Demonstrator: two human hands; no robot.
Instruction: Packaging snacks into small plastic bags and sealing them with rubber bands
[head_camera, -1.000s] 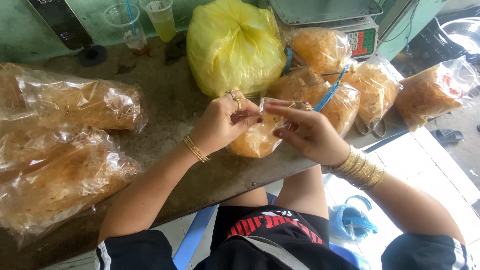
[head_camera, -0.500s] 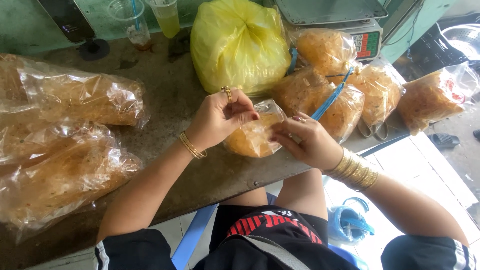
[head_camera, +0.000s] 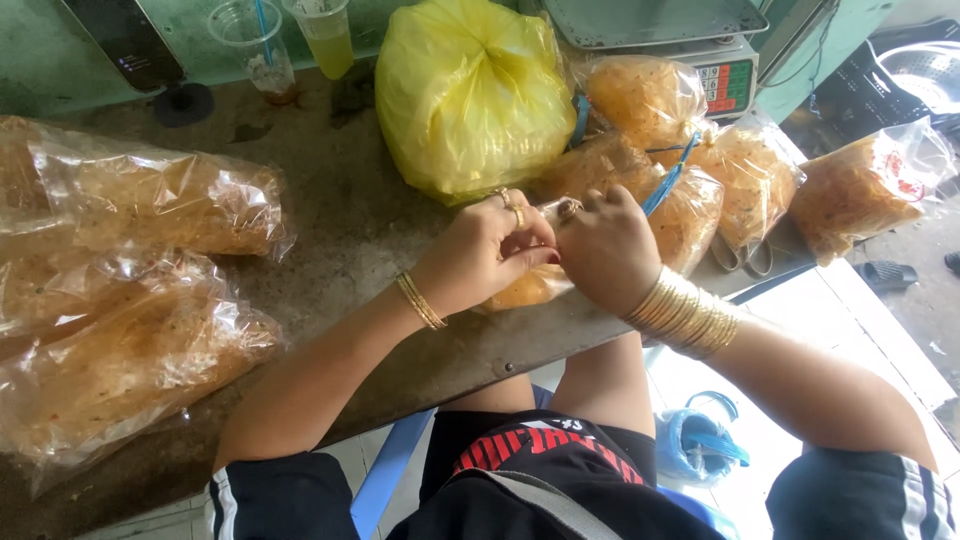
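Note:
My left hand (head_camera: 488, 250) and my right hand (head_camera: 604, 246) are pressed together over a small clear plastic bag of orange snack food (head_camera: 520, 290) at the table's near edge. Both hands pinch the bag's gathered top; the fingers hide it. The bag's lower part shows under my left hand. Gold rings sit on my left fingers, a thin gold bracelet on my left wrist, and several gold bangles (head_camera: 685, 312) on my right wrist.
A big yellow plastic bag (head_camera: 470, 95) stands behind my hands. Filled clear snack bags (head_camera: 740, 180) lie to the right, larger ones (head_camera: 130, 300) to the left. A weighing scale (head_camera: 690, 40), two plastic cups (head_camera: 325, 35) and scissors (head_camera: 745, 258) are on the worn table (head_camera: 340, 230).
My hands have closed in together over the bag's top; the right hand moved left and now covers most of the bag, which had been more visible before.

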